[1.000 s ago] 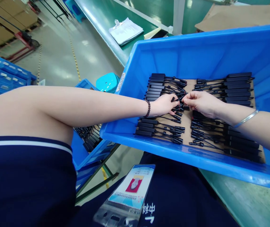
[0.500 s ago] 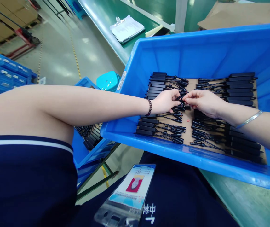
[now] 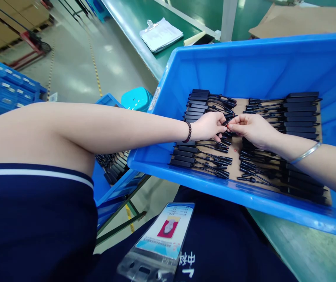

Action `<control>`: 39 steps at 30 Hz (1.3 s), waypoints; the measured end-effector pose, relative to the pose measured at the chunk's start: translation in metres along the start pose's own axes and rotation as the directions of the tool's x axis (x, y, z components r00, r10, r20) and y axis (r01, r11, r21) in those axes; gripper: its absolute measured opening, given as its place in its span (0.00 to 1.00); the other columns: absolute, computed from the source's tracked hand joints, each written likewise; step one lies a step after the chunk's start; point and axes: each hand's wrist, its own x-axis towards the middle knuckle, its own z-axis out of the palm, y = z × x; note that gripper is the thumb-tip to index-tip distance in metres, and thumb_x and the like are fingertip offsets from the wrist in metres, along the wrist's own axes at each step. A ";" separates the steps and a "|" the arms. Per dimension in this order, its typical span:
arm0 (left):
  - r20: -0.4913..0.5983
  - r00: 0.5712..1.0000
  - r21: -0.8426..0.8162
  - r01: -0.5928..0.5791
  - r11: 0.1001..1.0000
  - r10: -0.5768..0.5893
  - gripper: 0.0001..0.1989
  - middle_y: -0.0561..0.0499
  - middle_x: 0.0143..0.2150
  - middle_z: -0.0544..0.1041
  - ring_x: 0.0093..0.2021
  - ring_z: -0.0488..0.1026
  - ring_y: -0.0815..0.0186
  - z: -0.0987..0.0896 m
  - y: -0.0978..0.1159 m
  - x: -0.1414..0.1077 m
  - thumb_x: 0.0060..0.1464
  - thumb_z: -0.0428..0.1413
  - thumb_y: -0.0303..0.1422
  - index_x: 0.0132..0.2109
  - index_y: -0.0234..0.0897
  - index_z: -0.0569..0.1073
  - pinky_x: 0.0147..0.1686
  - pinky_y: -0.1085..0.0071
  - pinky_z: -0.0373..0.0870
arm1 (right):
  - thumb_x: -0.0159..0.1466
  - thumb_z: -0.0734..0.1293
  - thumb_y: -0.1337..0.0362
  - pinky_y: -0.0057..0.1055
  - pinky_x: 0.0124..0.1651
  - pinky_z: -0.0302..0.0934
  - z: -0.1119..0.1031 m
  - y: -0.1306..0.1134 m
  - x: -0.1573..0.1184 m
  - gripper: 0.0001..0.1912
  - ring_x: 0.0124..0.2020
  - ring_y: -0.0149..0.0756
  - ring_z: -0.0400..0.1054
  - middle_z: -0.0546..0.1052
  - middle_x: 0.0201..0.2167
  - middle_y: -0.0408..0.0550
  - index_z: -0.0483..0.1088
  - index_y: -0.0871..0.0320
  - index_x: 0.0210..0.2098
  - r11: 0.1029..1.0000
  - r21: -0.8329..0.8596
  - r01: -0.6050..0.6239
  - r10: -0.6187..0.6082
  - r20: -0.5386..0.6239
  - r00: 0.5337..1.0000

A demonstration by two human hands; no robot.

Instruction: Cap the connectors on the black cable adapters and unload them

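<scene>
My left hand (image 3: 210, 126) is closed on a black cable connector (image 3: 225, 123), its fingers pinched near the connector's end. Fingertip to fingertip with it, my right hand (image 3: 251, 128) is closed in a pinch on a tiny red piece (image 3: 228, 126), partly hidden and too small to make out fully. Around both hands lie rows of slim black boxes with cables, such as the left row (image 3: 182, 160) and the right row (image 3: 300, 113). Between the rows, a small red ring (image 3: 235, 150) rests on the cardboard sheet (image 3: 234, 168).
A large blue bin (image 3: 262, 66) surrounds the rows on a green table (image 3: 300, 243). Beyond it lie a clipboard with papers (image 3: 161, 35) and a dark phone-like object (image 3: 204, 39). Lower left stands another blue bin (image 3: 98, 184) with more cabled boxes, near a turquoise stool (image 3: 137, 98).
The view has shifted slightly. My two hands have come closer together, fingertips now meeting at the connector, where a speck of red shows more clearly.
</scene>
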 end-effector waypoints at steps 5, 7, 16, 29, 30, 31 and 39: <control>-0.045 0.999 0.000 0.005 1.000 -0.005 0.06 0.53 0.25 0.70 0.23 0.71 0.75 0.000 -0.001 0.002 0.55 0.55 0.24 0.31 0.30 0.65 0.28 0.75 0.73 | 0.58 0.67 0.64 0.22 0.26 0.54 -0.002 0.001 0.000 0.06 0.23 0.25 0.61 0.75 0.28 0.46 0.71 0.61 0.32 0.977 -0.206 0.047 -0.050 -0.009 0.999; -0.046 0.999 0.017 0.008 1.000 -0.007 0.06 0.52 0.25 0.71 0.23 0.71 0.75 0.000 -0.001 0.003 0.55 0.55 0.23 0.31 0.30 0.66 0.27 0.76 0.71 | 0.59 0.65 0.63 0.23 0.26 0.52 -0.002 -0.001 0.000 0.07 0.23 0.26 0.60 0.75 0.27 0.46 0.72 0.61 0.32 0.952 -0.302 0.060 -0.066 -0.012 0.998; 0.005 1.000 -0.012 0.014 1.000 -0.014 0.04 0.55 0.25 0.67 0.25 0.69 0.74 -0.001 0.003 -0.003 0.54 0.55 0.23 0.33 0.32 0.66 0.24 0.76 0.72 | 0.61 0.60 0.62 0.26 0.28 0.51 0.004 -0.016 -0.007 0.10 0.23 0.29 0.60 0.73 0.24 0.46 0.70 0.60 0.32 0.784 -0.618 0.068 -0.075 0.014 0.997; 0.021 1.000 -0.014 -0.013 1.000 0.013 0.03 0.53 0.28 0.70 0.23 0.68 0.78 -0.001 0.002 0.000 0.50 0.56 0.19 0.32 0.28 0.71 0.29 0.75 0.73 | 0.62 0.58 0.66 0.29 0.36 0.55 0.006 -0.015 -0.006 0.08 0.34 0.39 0.66 0.74 0.34 0.54 0.67 0.61 0.37 0.696 -0.712 0.096 -0.100 0.036 0.994; 0.028 1.000 -0.021 -0.010 1.000 0.011 0.04 0.54 0.28 0.70 0.23 0.67 0.78 -0.001 0.003 0.000 0.50 0.56 0.18 0.32 0.28 0.71 0.29 0.75 0.73 | 0.62 0.58 0.67 0.30 0.36 0.56 0.007 -0.015 -0.006 0.08 0.35 0.39 0.66 0.74 0.35 0.55 0.67 0.61 0.37 0.699 -0.709 0.090 -0.092 0.035 0.995; 0.034 0.999 -0.032 -0.007 0.999 0.008 0.04 0.54 0.27 0.70 0.23 0.67 0.78 -0.001 0.004 -0.001 0.49 0.56 0.18 0.31 0.28 0.70 0.29 0.75 0.73 | 0.63 0.58 0.67 0.30 0.37 0.56 0.007 -0.015 -0.006 0.08 0.36 0.40 0.67 0.74 0.36 0.55 0.67 0.61 0.37 0.706 -0.703 0.085 -0.085 0.034 0.996; 0.005 1.000 -0.076 0.031 0.997 -0.030 0.09 0.55 0.22 0.69 0.22 0.69 0.76 -0.002 0.005 -0.001 0.47 0.59 0.17 0.30 0.29 0.66 0.28 0.74 0.73 | 0.62 0.59 0.67 0.29 0.37 0.57 0.007 -0.019 -0.006 0.05 0.35 0.38 0.66 0.75 0.33 0.52 0.66 0.59 0.33 0.740 -0.667 0.081 -0.081 0.031 0.996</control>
